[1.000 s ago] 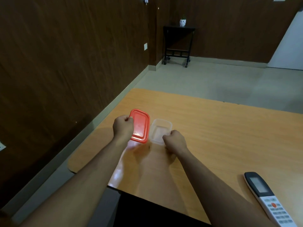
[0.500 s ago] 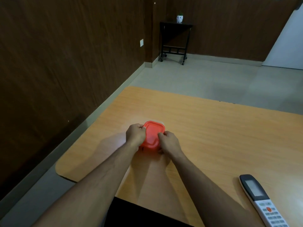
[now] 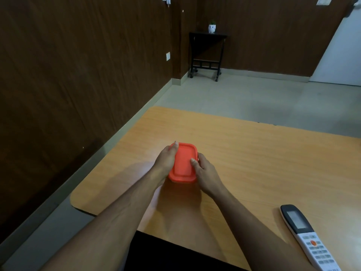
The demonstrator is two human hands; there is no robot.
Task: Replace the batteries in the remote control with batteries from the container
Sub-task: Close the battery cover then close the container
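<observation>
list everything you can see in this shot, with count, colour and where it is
container lid: 1, orange-red, on the container at the table's middle, between both hands
remote control: 1, white with a dark display end, face up near the table's right front edge
table: 1, light wood, fills the foreground
side table: 1, black, against the far wall
plant pot: 1, white, on the side table
wall socket: 1, pale, on the dark wood wall
left hand: 1, holds the lid's left edge
right hand: 1, holds the lid's right edge

Container (image 3: 183,163) on table (image 3: 254,153); remote control (image 3: 306,235) well right, nearer.
</observation>
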